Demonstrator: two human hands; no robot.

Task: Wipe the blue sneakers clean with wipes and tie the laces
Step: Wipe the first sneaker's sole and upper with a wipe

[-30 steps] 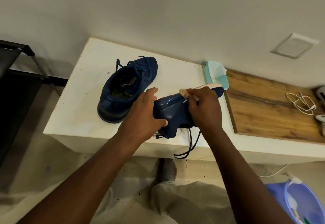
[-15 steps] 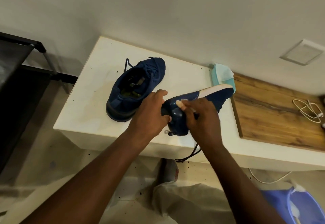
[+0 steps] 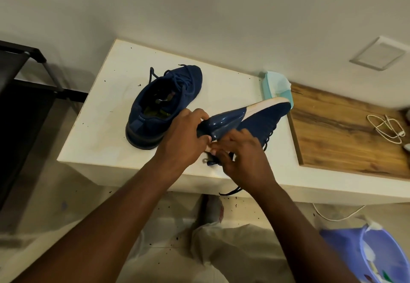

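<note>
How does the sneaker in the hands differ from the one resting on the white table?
The held sneaker is lifted and turned on its side, sole edge showing; the resting sneaker stands upright on the white table, opening up. The left hand has a grip on the held one's glossy heel, with the right hand below it; nothing touches the other. Both are dark blue with untied laces.

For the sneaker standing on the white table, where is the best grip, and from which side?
Grip the heel collar of the standing sneaker, coming from the near side. It stands upright, heel toward the person, opening facing up and uncovered, so fingers can hook inside the rim.
</note>
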